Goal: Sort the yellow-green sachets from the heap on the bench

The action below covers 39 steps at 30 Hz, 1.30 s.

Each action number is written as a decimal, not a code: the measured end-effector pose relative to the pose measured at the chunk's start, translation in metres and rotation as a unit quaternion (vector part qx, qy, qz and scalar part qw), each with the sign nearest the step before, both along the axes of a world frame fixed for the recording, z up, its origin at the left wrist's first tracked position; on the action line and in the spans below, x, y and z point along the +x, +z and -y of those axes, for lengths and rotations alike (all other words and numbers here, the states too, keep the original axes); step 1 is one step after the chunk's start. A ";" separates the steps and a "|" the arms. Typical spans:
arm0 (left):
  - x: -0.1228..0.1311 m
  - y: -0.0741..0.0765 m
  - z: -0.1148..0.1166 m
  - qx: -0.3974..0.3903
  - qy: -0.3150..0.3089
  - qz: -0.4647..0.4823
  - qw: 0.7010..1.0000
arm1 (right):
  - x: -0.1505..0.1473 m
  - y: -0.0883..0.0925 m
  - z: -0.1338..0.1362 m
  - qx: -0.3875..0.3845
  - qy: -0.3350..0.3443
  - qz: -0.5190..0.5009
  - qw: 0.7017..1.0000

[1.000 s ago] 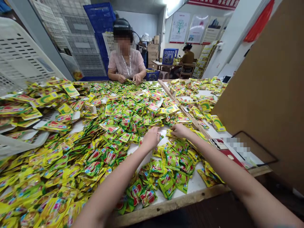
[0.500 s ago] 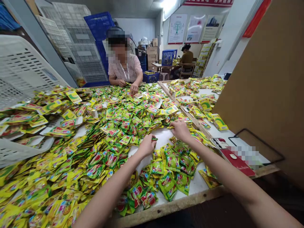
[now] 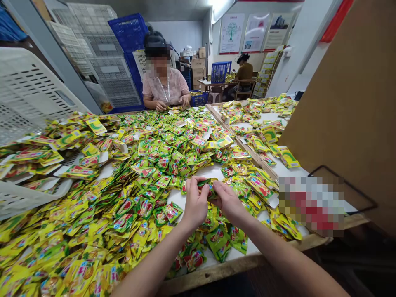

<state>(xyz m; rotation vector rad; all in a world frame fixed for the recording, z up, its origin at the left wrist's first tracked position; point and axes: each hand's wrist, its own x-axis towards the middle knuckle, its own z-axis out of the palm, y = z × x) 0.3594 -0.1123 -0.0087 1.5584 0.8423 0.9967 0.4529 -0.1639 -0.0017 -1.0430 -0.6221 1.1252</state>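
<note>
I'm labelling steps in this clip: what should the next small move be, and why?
Probably have the left hand hold the green packet while the right hand reaches for the yellow carton: both hands pinch the packet, and that carton lies nearby on the right, its white flap sticking out.

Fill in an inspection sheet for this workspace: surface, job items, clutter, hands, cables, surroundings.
Surface: white tabletop, largely covered; wooden divider toward the right.
Job items: green packets and yellow packets, loose, heaped, overlapping.
Clutter: small cartons piled in and around the white crate at left.
Hands: left hand and right hand together grip a small packet.
Cables: nothing seen among the packets.
Surroundings: co-worker opposite, second person behind, stacked crates, wall posters, brown panel at right.
</note>
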 end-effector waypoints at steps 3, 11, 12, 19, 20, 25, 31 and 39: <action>0.002 0.000 -0.001 0.037 -0.042 -0.013 0.998 | 0.004 0.001 0.002 0.018 -0.008 0.030 0.999; 0.096 0.047 -0.113 0.040 0.075 -0.165 0.983 | 0.047 0.001 -0.002 0.001 -0.208 -0.055 0.977; 0.112 0.049 -0.129 0.025 0.111 -0.186 0.976 | 0.049 0.000 -0.002 0.004 -0.225 -0.050 0.973; 0.159 0.027 -0.164 -0.004 0.194 -0.317 0.928 | 0.046 -0.004 -0.003 0.000 -0.213 -0.008 0.977; 0.155 0.024 -0.165 0.014 0.180 -0.330 0.927 | 0.046 -0.004 -0.003 0.001 -0.208 0.000 0.978; 0.120 0.039 -0.155 0.158 0.096 -0.352 0.918 | 0.045 -0.003 -0.001 0.000 -0.217 0.007 0.976; 0.045 0.058 -0.098 0.451 0.035 -0.271 0.850 | 0.057 -0.005 -0.002 -0.011 -0.270 0.002 0.963; -0.047 0.007 -0.019 0.391 0.023 -0.296 0.871 | 0.018 0.022 0.021 0.185 -0.338 0.258 0.886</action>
